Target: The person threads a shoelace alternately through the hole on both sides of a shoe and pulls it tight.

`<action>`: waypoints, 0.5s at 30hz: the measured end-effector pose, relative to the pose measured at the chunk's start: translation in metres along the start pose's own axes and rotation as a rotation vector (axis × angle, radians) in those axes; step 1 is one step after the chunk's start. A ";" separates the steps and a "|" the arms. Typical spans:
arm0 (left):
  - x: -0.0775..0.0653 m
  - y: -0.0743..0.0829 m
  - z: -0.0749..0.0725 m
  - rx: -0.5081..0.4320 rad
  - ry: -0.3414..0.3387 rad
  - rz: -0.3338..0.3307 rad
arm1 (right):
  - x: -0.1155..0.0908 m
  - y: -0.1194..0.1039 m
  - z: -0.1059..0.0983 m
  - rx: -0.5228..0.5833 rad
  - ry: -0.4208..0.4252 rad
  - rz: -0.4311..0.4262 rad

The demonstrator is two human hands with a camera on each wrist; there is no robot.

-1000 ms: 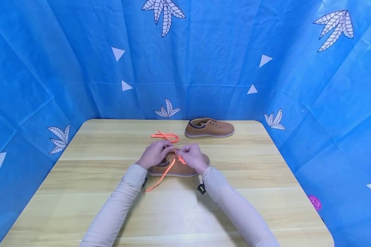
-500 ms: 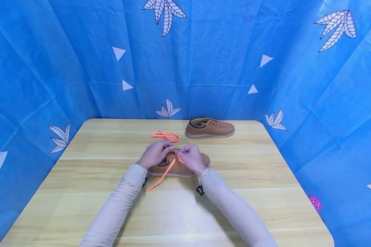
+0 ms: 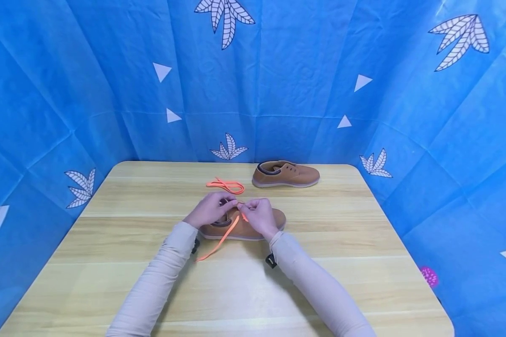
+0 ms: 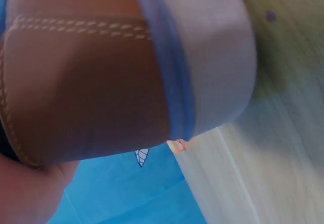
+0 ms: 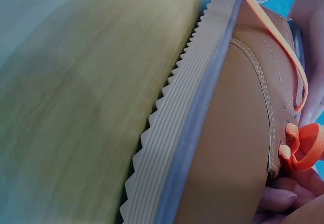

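Observation:
A tan brown shoe (image 3: 246,230) lies at mid-table, toe to the right. An orange shoelace (image 3: 224,239) trails from its near eyelets onto the tabletop. My left hand (image 3: 211,208) reaches over the collar, thumb and fingers gripping the far eyelet flap. At the lacing, my right hand (image 3: 260,216) pinches the lace; its fingertips meet the left ones. In the right wrist view, a lace loop (image 5: 316,133) comes out of two eyelets beside the right hand's curled fingers (image 5: 281,198). The left wrist view shows the shoe's heel (image 4: 101,82), with part of the left hand (image 4: 30,193) below.
Behind the hands, a second orange lace (image 3: 212,185) lies folded on the wooden table (image 3: 341,281). Another brown shoe (image 3: 297,175), unlaced, stands at the back edge. A blue patterned curtain (image 3: 299,93) encloses the table's back and sides.
My right hand and forearm have shifted slightly left, and less orange lace shows by its fingers. The left hand stays at the same spot on the shoe.

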State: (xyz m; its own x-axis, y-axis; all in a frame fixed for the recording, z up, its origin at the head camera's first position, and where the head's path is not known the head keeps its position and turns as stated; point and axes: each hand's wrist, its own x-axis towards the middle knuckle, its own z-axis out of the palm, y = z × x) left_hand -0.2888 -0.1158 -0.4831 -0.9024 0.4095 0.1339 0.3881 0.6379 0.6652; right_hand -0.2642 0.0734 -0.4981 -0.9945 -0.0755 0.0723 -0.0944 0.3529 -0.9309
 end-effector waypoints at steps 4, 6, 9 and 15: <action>0.005 -0.002 -0.006 -0.073 -0.065 -0.033 | 0.001 0.001 0.001 0.012 0.003 -0.018; 0.008 -0.003 -0.009 -0.103 -0.093 -0.074 | 0.001 0.002 0.001 0.020 0.006 -0.028; 0.012 -0.003 -0.013 -0.159 -0.126 -0.142 | 0.001 0.003 0.002 0.024 0.010 -0.041; 0.016 -0.003 -0.018 -0.282 -0.167 -0.265 | -0.001 0.005 0.004 0.020 0.017 -0.077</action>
State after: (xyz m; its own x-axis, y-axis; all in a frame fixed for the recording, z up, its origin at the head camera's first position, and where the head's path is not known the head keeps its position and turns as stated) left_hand -0.3080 -0.1227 -0.4701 -0.9125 0.3698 -0.1746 0.0590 0.5416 0.8386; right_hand -0.2638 0.0712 -0.5040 -0.9849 -0.0861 0.1502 -0.1704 0.3282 -0.9291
